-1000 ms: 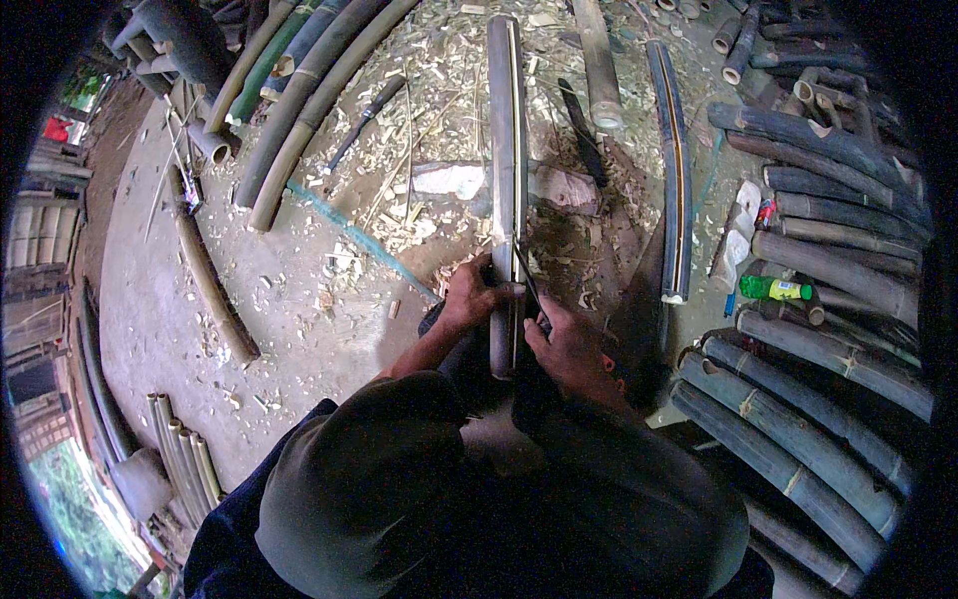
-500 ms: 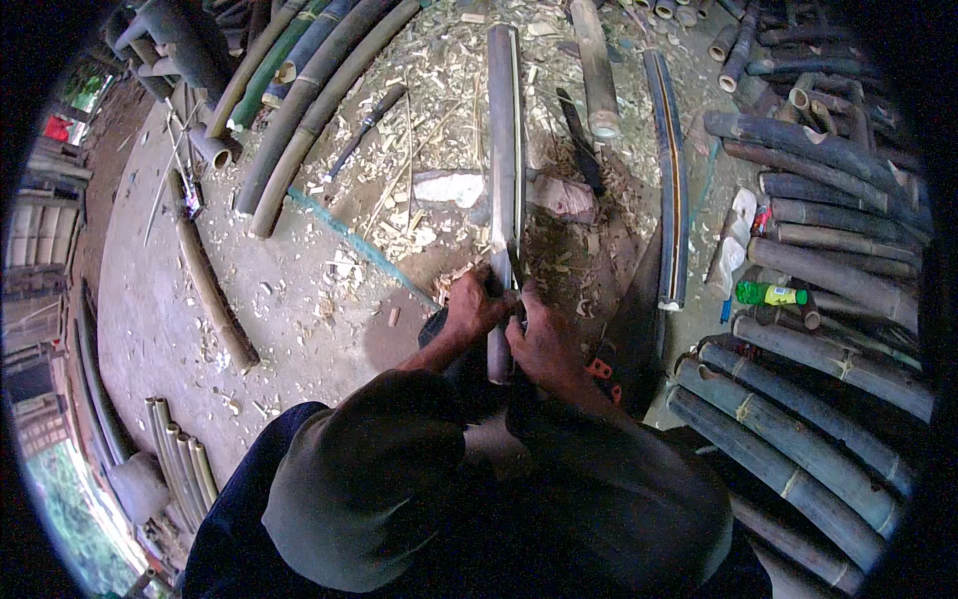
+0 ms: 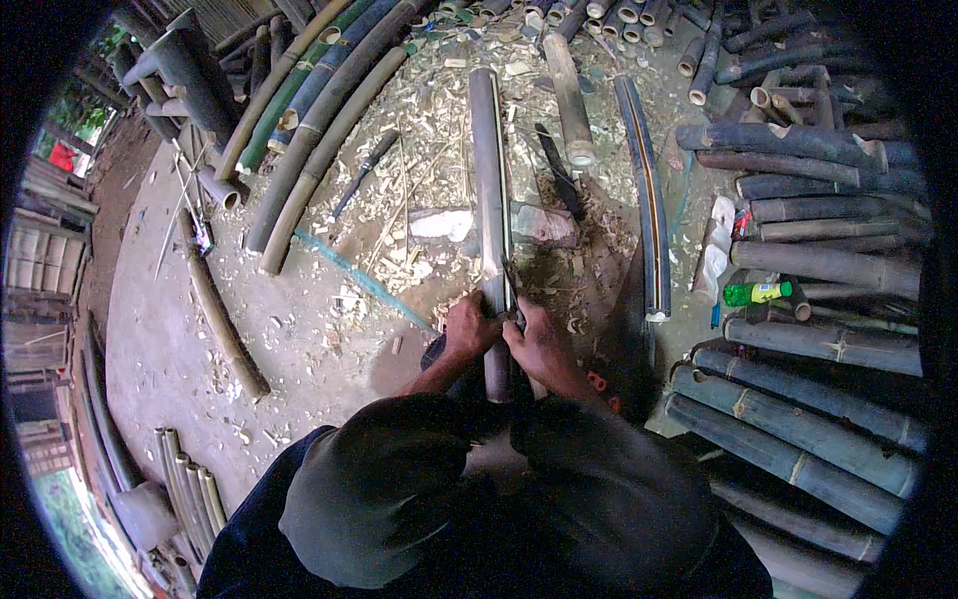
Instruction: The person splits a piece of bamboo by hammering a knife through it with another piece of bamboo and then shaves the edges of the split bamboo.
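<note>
A long grey-brown bamboo pole [image 3: 486,170] runs away from me between my knees, a pale cut strip showing along its right side. My left hand [image 3: 467,327] is closed around its near part from the left. On its right side my right hand [image 3: 536,336] grips a knife, whose dark narrow blade [image 3: 510,275] lies along the pole's right edge. The handle is hidden in the fingers. Both thumbs come together over the pole. Beneath the pole, a pale block [image 3: 439,225] lies crosswise on the ground.
Wood shavings cover the ground ahead. A dark-handled tool [image 3: 366,172] lies left of the pole, a dark blade [image 3: 559,170] right of it. A split bamboo length [image 3: 647,200] lies further right. Bamboo poles [image 3: 813,389] are stacked at right near a green bottle [image 3: 756,293].
The view has tilted, so the scene sits lower in the picture. Both hands stay at the near part of the pole, and the blade is still along its right edge.
</note>
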A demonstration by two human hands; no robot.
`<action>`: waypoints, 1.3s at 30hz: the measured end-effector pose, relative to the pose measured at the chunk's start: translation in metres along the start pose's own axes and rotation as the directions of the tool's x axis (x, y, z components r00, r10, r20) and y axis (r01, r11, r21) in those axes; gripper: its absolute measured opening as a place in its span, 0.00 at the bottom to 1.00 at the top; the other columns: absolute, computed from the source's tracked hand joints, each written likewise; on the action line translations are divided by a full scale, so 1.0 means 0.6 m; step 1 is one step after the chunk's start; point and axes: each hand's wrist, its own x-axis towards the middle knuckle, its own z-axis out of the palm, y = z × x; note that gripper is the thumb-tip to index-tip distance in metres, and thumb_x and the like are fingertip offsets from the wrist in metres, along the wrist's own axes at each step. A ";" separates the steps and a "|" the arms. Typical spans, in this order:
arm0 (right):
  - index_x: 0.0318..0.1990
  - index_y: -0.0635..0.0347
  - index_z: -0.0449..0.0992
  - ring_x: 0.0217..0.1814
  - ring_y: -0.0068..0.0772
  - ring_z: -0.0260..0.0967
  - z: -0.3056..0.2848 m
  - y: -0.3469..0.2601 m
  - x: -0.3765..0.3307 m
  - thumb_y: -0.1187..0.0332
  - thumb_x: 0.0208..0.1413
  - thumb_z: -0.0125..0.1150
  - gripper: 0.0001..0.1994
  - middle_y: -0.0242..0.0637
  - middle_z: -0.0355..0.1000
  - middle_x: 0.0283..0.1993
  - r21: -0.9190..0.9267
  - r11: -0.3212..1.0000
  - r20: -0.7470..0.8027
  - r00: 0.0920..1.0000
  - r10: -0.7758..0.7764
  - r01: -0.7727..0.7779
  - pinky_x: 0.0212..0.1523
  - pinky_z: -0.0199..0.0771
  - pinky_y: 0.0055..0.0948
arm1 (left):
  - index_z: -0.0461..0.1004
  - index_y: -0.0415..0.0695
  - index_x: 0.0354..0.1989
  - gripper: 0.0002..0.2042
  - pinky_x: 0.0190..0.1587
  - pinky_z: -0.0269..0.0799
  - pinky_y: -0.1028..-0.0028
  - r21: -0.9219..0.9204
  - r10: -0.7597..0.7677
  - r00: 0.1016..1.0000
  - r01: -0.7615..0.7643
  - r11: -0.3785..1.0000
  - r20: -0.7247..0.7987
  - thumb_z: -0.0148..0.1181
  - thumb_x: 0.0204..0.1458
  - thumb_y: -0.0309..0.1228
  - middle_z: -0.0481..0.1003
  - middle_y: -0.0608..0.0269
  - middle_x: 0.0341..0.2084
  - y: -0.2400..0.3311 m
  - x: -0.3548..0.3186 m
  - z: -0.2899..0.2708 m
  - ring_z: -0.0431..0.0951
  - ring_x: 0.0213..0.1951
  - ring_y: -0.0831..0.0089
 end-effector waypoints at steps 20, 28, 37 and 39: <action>0.42 0.67 0.73 0.40 0.62 0.73 -0.005 0.000 0.262 0.63 0.48 0.60 0.17 0.60 0.74 0.37 -0.108 0.994 -0.143 0.990 0.005 -0.020 0.43 0.74 0.51 | 0.74 0.37 0.36 0.28 0.32 0.73 0.62 -0.081 0.021 1.000 -0.019 0.997 0.017 0.75 0.38 0.49 0.77 0.52 0.23 0.001 -0.003 0.008 0.76 0.26 0.60; 0.51 0.68 0.74 0.45 0.61 0.74 -0.037 -0.013 0.259 0.62 0.51 0.58 0.22 0.62 0.74 0.42 -0.201 0.979 -0.175 0.985 0.001 -0.036 0.48 0.74 0.48 | 0.74 0.36 0.35 0.27 0.37 0.73 0.56 -0.084 -0.037 0.993 0.047 0.995 0.116 0.74 0.39 0.49 0.77 0.46 0.26 0.027 0.001 0.003 0.78 0.32 0.49; 0.48 0.67 0.76 0.49 0.58 0.74 -0.077 -0.098 0.468 0.61 0.48 0.59 0.21 0.61 0.74 0.47 -0.140 0.989 -0.140 0.990 0.030 -0.049 0.51 0.74 0.46 | 0.73 0.35 0.37 0.28 0.39 0.75 0.54 -0.098 -0.022 0.997 0.030 0.995 0.081 0.72 0.41 0.49 0.78 0.42 0.28 0.014 -0.008 -0.021 0.80 0.35 0.46; 0.47 0.67 0.76 0.50 0.59 0.74 -0.100 -0.084 0.530 0.60 0.49 0.59 0.21 0.60 0.74 0.49 -0.191 0.980 -0.206 0.978 0.016 -0.056 0.52 0.74 0.46 | 0.73 0.34 0.41 0.29 0.39 0.75 0.54 -0.079 0.013 0.997 -0.007 0.997 0.081 0.72 0.42 0.48 0.78 0.42 0.29 0.032 -0.005 -0.016 0.79 0.35 0.44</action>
